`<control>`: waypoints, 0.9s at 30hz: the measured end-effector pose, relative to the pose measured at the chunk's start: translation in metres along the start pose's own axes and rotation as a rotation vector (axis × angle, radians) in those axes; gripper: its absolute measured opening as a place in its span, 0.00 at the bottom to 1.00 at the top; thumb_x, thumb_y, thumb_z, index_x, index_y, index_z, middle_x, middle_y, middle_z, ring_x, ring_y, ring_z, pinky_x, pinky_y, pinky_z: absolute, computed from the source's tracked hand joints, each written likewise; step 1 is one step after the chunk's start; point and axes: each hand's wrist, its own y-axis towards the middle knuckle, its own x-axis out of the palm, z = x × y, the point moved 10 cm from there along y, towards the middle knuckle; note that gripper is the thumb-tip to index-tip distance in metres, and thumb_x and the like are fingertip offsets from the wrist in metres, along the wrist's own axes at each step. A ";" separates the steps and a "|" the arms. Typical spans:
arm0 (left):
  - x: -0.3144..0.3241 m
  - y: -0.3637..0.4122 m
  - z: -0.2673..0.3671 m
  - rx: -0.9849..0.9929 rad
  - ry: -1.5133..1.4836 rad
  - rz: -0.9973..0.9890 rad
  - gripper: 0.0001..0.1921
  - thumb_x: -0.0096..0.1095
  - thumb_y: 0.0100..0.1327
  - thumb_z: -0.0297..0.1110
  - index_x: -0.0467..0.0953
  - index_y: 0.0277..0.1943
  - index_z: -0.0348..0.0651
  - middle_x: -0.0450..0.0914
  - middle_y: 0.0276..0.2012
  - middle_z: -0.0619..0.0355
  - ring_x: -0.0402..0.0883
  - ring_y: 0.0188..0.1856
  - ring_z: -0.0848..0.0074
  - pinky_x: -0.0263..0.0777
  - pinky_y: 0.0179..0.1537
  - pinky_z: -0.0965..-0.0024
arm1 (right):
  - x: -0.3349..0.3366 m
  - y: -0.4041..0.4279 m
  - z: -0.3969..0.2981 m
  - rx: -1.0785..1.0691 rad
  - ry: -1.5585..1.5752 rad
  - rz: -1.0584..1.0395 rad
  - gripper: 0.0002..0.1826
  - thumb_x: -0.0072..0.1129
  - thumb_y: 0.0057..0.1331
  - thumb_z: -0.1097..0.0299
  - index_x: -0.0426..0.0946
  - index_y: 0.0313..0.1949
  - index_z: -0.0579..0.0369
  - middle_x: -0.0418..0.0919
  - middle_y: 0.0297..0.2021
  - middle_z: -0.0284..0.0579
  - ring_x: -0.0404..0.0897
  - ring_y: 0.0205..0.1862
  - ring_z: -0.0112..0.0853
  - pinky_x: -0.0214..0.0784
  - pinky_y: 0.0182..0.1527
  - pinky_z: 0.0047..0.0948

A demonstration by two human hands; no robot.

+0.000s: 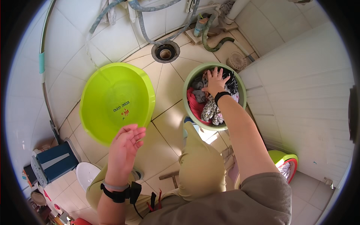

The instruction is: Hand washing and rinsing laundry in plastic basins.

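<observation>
My right hand [216, 81] rests with spread fingers on a heap of clothes [209, 108] in a pale green tub [186, 102]. The heap mixes red, grey, patterned and black-and-white fabrics. Over the near edge of a lime green plastic basin [90, 123], my left hand [128, 140] is raised with loosely curled fingers and nothing in it. Water runs into that basin from a grey corrugated hose [105, 14]. Shallow water appears to cover the basin's bottom, which bears printed writing.
A round floor drain [165, 53] lies between the tubs against the tiled wall. More hoses, including a dark green one [209, 42], coil at the back. At left stand a blue mop bucket [57, 159] and a white basin [87, 173]. A white appliance panel [301, 92] borders the right.
</observation>
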 end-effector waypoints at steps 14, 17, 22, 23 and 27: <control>0.005 -0.005 -0.008 -0.023 -0.029 -0.029 0.12 0.49 0.65 0.32 0.70 0.49 0.40 0.78 0.47 0.51 0.76 0.47 0.72 0.68 0.48 0.71 | 0.034 -0.114 0.096 0.004 0.800 0.655 0.22 0.62 0.44 0.82 0.72 0.41 0.54 0.71 0.40 0.51 0.69 0.45 0.52 0.65 0.47 0.45; 0.004 -0.007 -0.009 -0.020 -0.031 -0.042 0.12 0.49 0.65 0.32 0.70 0.49 0.39 0.77 0.47 0.49 0.76 0.47 0.71 0.68 0.48 0.71 | 0.039 -0.147 0.097 0.042 0.922 0.783 0.21 0.60 0.43 0.84 0.72 0.39 0.56 0.71 0.37 0.50 0.69 0.43 0.52 0.64 0.45 0.44; 0.010 -0.006 -0.013 -0.021 -0.010 -0.066 0.12 0.48 0.65 0.32 0.69 0.50 0.39 0.77 0.47 0.48 0.75 0.47 0.70 0.69 0.48 0.71 | 0.023 -0.158 0.065 0.001 0.948 0.843 0.16 0.58 0.44 0.85 0.72 0.34 0.56 0.72 0.34 0.49 0.71 0.40 0.50 0.65 0.42 0.41; 0.011 -0.005 -0.013 -0.022 -0.007 -0.062 0.12 0.48 0.65 0.32 0.69 0.50 0.39 0.77 0.47 0.49 0.75 0.47 0.70 0.69 0.48 0.71 | 0.017 -0.155 0.059 -0.006 0.928 0.857 0.16 0.57 0.44 0.85 0.72 0.34 0.56 0.72 0.34 0.48 0.71 0.40 0.49 0.65 0.42 0.42; 0.016 0.000 -0.018 -0.047 0.013 -0.094 0.12 0.51 0.65 0.33 0.68 0.50 0.41 0.76 0.47 0.51 0.75 0.47 0.71 0.69 0.49 0.71 | -0.021 -0.129 0.029 -0.331 0.996 0.813 0.21 0.58 0.51 0.79 0.71 0.47 0.56 0.71 0.44 0.54 0.69 0.49 0.50 0.65 0.53 0.42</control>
